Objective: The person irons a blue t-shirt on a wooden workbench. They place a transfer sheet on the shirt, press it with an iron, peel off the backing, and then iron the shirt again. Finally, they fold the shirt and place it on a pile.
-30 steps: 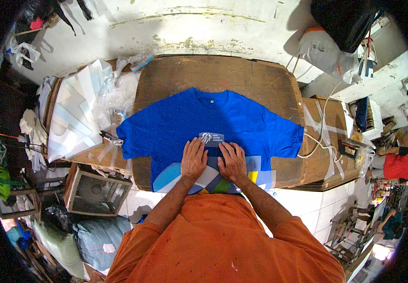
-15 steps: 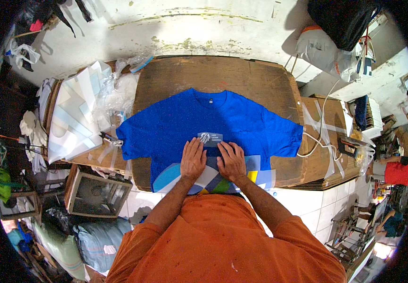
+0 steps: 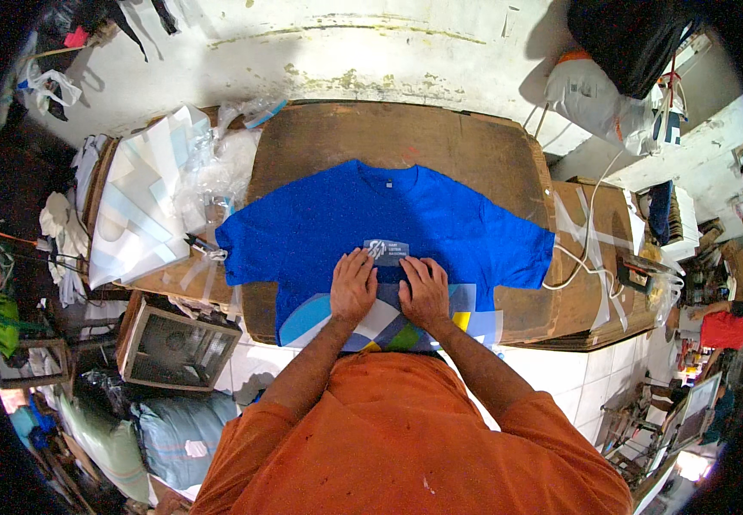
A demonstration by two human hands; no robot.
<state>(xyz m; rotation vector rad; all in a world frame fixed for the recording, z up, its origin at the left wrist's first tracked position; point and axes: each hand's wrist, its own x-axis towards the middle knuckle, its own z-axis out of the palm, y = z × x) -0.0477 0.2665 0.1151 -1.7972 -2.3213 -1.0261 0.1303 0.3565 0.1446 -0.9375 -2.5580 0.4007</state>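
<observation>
A blue T-shirt (image 3: 320, 215) lies spread out, neck away from me, on the brown wooden tabletop. On its chest is a small clear film (image 3: 388, 250) with a pale logo and lettering. Below that, a larger clear film with coloured curved shapes (image 3: 307, 318) covers the lower front. My left hand (image 3: 355, 286) and my right hand (image 3: 424, 292) rest side by side, palms down and fingers stretched forward. Their fingertips touch the lower edge of the small film, and both palms lie over the larger film. Neither hand grasps anything.
Left of the shirt are stacked paper sheets (image 3: 144, 202) and crumpled plastic wrap (image 3: 221, 167). A white cord (image 3: 590, 210) runs along the right side. A wooden-framed box (image 3: 178, 345) and stuffed sacks (image 3: 184, 436) stand lower left. Someone in red (image 3: 721, 329) is far right.
The view has shifted slightly, so the scene sits a little farther right. Both hands keep nearly the same place on the shirt. The person in red at far right has changed posture.
</observation>
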